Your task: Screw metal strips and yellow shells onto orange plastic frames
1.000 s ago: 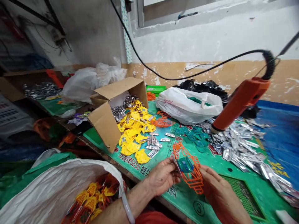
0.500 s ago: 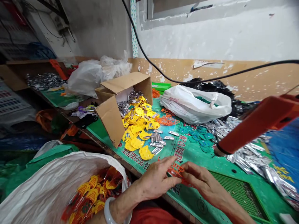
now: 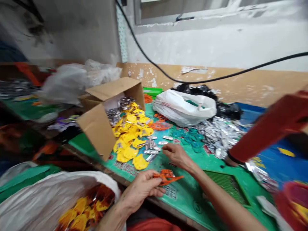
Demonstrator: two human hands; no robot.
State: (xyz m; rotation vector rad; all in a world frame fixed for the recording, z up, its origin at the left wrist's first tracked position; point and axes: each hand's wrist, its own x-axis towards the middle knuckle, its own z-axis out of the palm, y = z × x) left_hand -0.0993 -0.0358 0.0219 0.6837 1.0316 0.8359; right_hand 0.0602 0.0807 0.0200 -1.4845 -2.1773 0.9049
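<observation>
While the green mat [image 3: 192, 195] covers the bench, a tipped cardboard box [image 3: 101, 125] spills yellow pieces [image 3: 130, 134] at left; white bag [image 3: 48, 202] sits near the body. Left hand [image 3: 141, 189] pinches the orange plastic frame [image 3: 167, 177], long axis roughly level, pointing right. Right hand [image 3: 176, 155] is empty, fingers loosely spread, hovering beside the silver clips [image 3: 154, 146], which lie just left and beyond it, so right is nearer than left

Head-worn, down at somewhat blurred workbench [image 3: 192, 199]
</observation>
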